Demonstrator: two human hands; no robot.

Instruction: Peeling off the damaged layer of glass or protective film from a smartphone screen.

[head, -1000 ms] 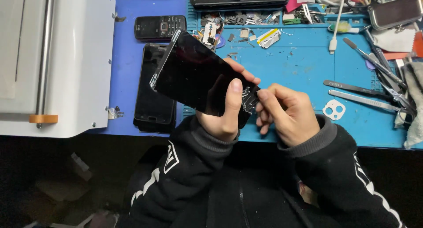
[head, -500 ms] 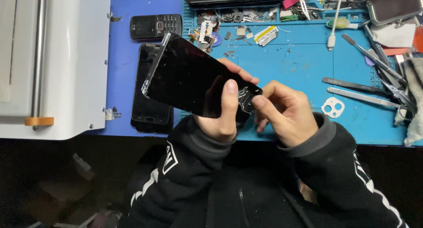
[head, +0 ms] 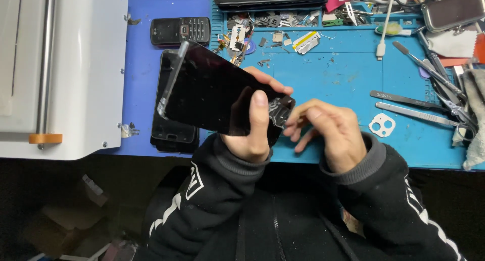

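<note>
We see a black smartphone (head: 212, 92) held up above the blue work mat, tilted so its long axis runs from upper left down to lower right. Its dark glass face is turned toward us, glossy and flecked with dust and small marks. A thin clear film or loosened edge shows along its upper left side. At the lower right corner the glass is cracked and broken, with pale shattered fragments showing there. The screen is unlit, showing no picture at all.
</note>
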